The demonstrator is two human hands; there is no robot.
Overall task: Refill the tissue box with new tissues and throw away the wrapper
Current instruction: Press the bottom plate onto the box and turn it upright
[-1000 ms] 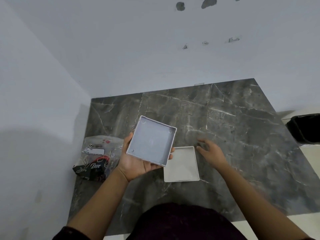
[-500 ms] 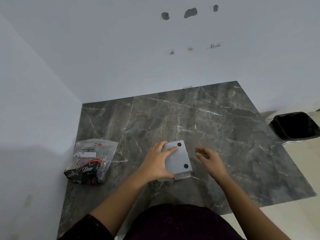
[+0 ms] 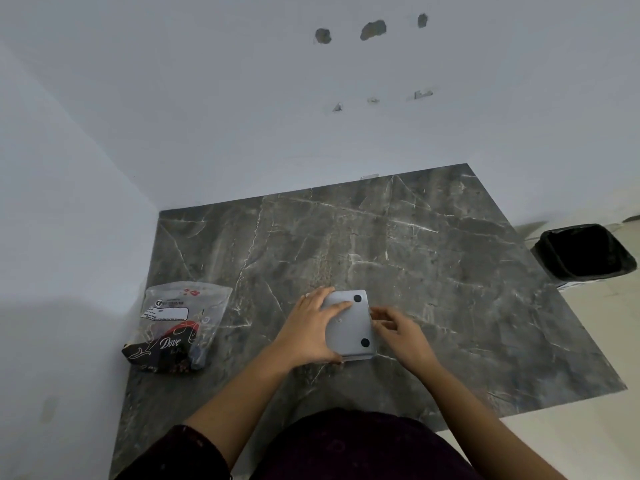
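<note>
A grey square tissue box (image 3: 350,328) lies upside down on the dark marble counter (image 3: 398,244), its base panel with black round feet facing up. My left hand (image 3: 308,336) lies flat over the left half of the base, thumb at the near edge. The fingertips of my right hand (image 3: 398,332) touch the box's right edge. A plastic tissue pack (image 3: 175,329) with a dark printed wrapper lies at the counter's left side, apart from both hands. Whether tissues are inside the box is hidden.
A black lined bin (image 3: 585,252) stands on the floor past the counter's right edge. White walls close off the back and left. The counter's far half holds nothing but marble veining.
My left hand turned the grey panel over and set it down onto the white part on the counter. My right hand then moved in to the box's right edge.
</note>
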